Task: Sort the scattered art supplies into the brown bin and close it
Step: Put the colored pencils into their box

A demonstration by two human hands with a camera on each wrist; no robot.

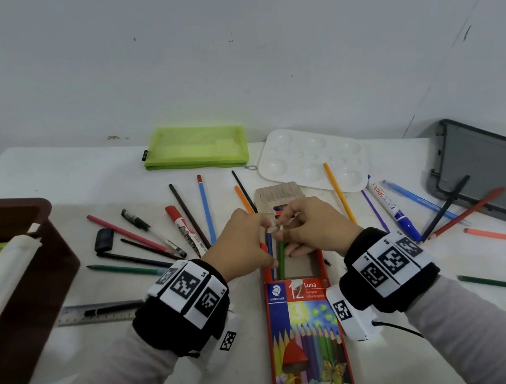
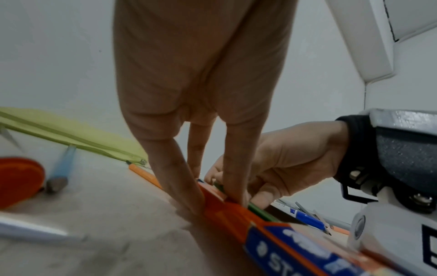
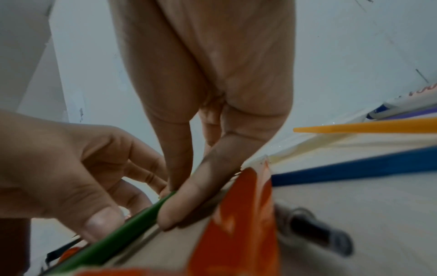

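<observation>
An open red coloured-pencil box [image 1: 305,334] lies in front of me, with a blue pencil [image 1: 270,249] inside. My right hand [image 1: 311,225] pinches a green pencil [image 1: 282,259] between thumb and finger, its length lying in the box [image 3: 236,214]. The green pencil [image 3: 132,224] shows under the right thumb. My left hand [image 1: 247,243] straddles the box's left wall [image 2: 236,220], thumb inside by the green pencil [image 2: 262,212], a finger outside on the table. The brown bin [image 1: 27,290] stands open at the far left; its grey lid [image 1: 493,175] lies at the right.
Several loose pencils and pens [image 1: 139,241] fan out left of the box; markers and pencils [image 1: 391,205] lie to its right. A green mesh pouch [image 1: 197,147] and a white palette [image 1: 313,161] sit by the wall. A metal ruler [image 1: 98,313] lies near the bin.
</observation>
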